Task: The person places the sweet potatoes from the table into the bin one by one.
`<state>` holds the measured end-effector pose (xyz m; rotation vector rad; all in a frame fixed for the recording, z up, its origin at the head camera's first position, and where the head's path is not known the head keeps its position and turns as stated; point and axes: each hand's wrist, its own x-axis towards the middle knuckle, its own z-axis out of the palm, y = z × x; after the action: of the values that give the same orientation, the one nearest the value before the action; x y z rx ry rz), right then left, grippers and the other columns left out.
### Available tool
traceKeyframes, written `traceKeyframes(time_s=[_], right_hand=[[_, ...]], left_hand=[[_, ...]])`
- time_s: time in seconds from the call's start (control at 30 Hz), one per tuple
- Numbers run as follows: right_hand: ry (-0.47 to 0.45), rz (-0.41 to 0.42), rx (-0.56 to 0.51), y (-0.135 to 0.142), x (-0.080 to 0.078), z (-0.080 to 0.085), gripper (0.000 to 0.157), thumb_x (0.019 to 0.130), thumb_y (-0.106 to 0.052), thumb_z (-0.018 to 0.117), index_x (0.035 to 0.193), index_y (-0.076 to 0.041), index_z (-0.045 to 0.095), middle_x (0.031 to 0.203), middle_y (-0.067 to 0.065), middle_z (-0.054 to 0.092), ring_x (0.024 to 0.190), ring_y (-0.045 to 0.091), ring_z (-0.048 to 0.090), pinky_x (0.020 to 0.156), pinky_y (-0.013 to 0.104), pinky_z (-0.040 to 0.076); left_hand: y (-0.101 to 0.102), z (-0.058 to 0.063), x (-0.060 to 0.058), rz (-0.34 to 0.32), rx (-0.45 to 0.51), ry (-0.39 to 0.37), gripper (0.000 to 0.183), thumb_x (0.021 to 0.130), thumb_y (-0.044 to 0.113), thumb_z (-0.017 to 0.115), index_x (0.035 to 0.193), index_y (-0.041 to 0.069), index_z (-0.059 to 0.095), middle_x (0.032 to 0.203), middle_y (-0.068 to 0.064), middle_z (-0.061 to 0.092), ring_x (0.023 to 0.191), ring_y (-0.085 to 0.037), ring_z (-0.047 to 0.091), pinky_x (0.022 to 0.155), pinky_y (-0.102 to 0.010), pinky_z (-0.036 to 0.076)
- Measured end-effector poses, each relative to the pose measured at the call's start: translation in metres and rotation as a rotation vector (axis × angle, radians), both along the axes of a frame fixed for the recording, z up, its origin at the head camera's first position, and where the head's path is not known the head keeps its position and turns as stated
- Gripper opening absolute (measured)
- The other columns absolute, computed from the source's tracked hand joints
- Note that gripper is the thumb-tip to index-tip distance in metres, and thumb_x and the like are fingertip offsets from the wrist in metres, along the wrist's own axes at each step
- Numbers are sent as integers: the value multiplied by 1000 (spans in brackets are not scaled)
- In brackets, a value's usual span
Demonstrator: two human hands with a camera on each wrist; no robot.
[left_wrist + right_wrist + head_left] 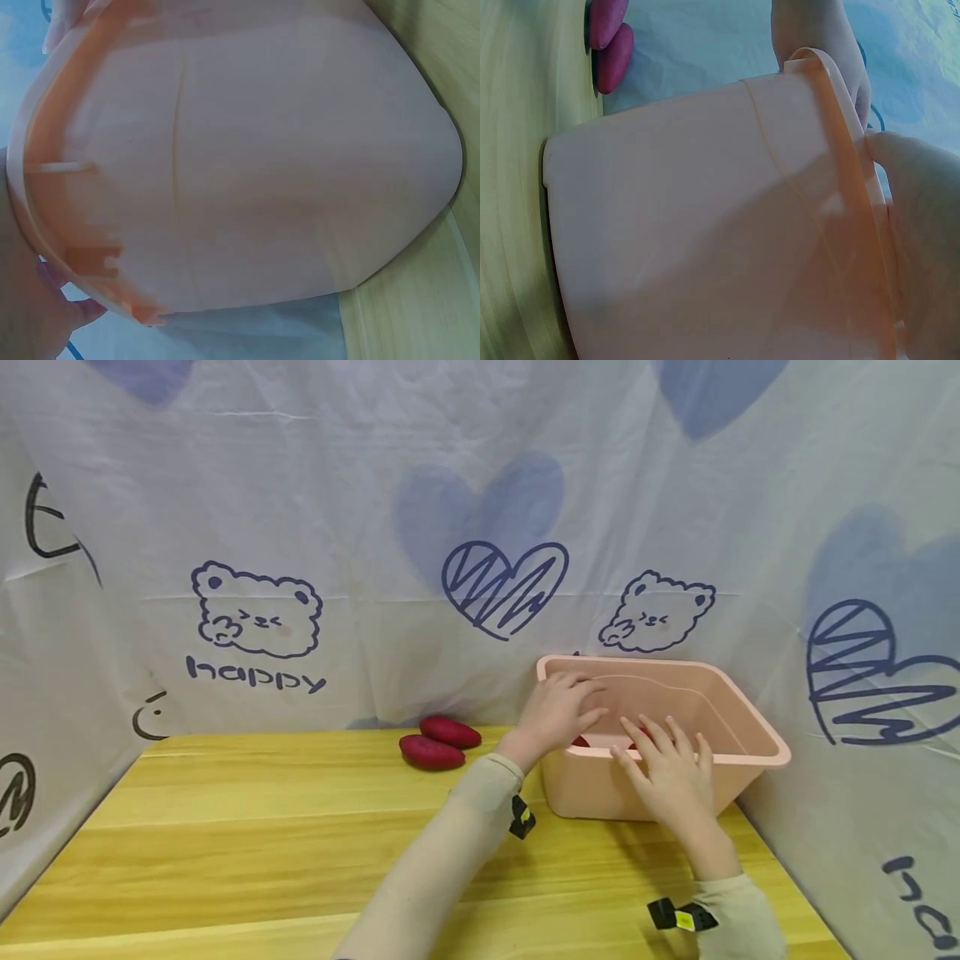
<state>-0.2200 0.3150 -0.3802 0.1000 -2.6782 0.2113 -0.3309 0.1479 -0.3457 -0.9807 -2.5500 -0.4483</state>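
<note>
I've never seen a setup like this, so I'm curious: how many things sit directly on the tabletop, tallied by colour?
Pink: 1 (tub)
Dark red: 2 (oblong vegetables)
Total: 3
Red things also show inside the tub, too hidden to count.

In the head view, a plain, pale beige sleeve (442, 847) lay around six o'clock, covering the left forearm, and a matching one (738, 914) lay between four and five o'clock on the right. Near each cuff sat a small, blocky black device with a yellow patch: on the left sleeve's four o'clock side (522, 817), and the right's nine o'clock side (681, 916).
</note>
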Motion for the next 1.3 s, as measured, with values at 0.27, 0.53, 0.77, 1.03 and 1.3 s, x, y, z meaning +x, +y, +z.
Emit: traceKeyframes(time_s=[0.27, 0.53, 0.77, 1.03, 1.3], right_hand=[[9, 3, -5, 0, -1, 1, 59, 99, -57, 38, 146, -21, 45, 150, 15, 43, 142, 44, 27, 112, 68, 8], [10, 2, -4, 1, 0, 2, 59, 99, -57, 38, 146, -21, 45, 150, 15, 43, 142, 44, 27, 112, 68, 8], [17, 5, -9, 1, 1, 1, 59, 99, -57, 39, 145, -21, 46, 150, 15, 44, 141, 44, 27, 113, 68, 8], [18, 8, -16, -1, 0, 0, 59, 99, -56, 39, 145, -21, 46, 149, 15, 44, 142, 44, 27, 112, 68, 8], [23, 10, -15, -1, 0, -1, 58, 99, -56, 40, 145, -21, 46, 149, 15, 44, 141, 43, 27, 112, 68, 9]], left_hand=[[-14, -5, 1, 3, 55, 35, 46, 97, 51, 50, 136, 28, 57, 138, 2, 57, 130, -17, 50, 107, -43, 42], [-28, -12, 6, -45, 151, 43, 49, 94, 51, 56, 136, 27, 57, 137, 0, 58, 128, -18, 52, 107, -44, 43], [-43, -21, 12, -61, 199, 91, 50, 93, 49, 59, 136, 25, 56, 136, -5, 59, 128, -23, 52, 106, -46, 43], [-65, -35, 20, 8, 221, 85, 55, 92, 53, 58, 138, 24, 55, 140, -6, 56, 130, -24, 50, 108, -48, 42], [-90, -56, 19, 88, 231, 9, 59, 90, 59, 57, 139, 27, 54, 139, -4, 56, 130, -23, 50, 107, -49, 42]])
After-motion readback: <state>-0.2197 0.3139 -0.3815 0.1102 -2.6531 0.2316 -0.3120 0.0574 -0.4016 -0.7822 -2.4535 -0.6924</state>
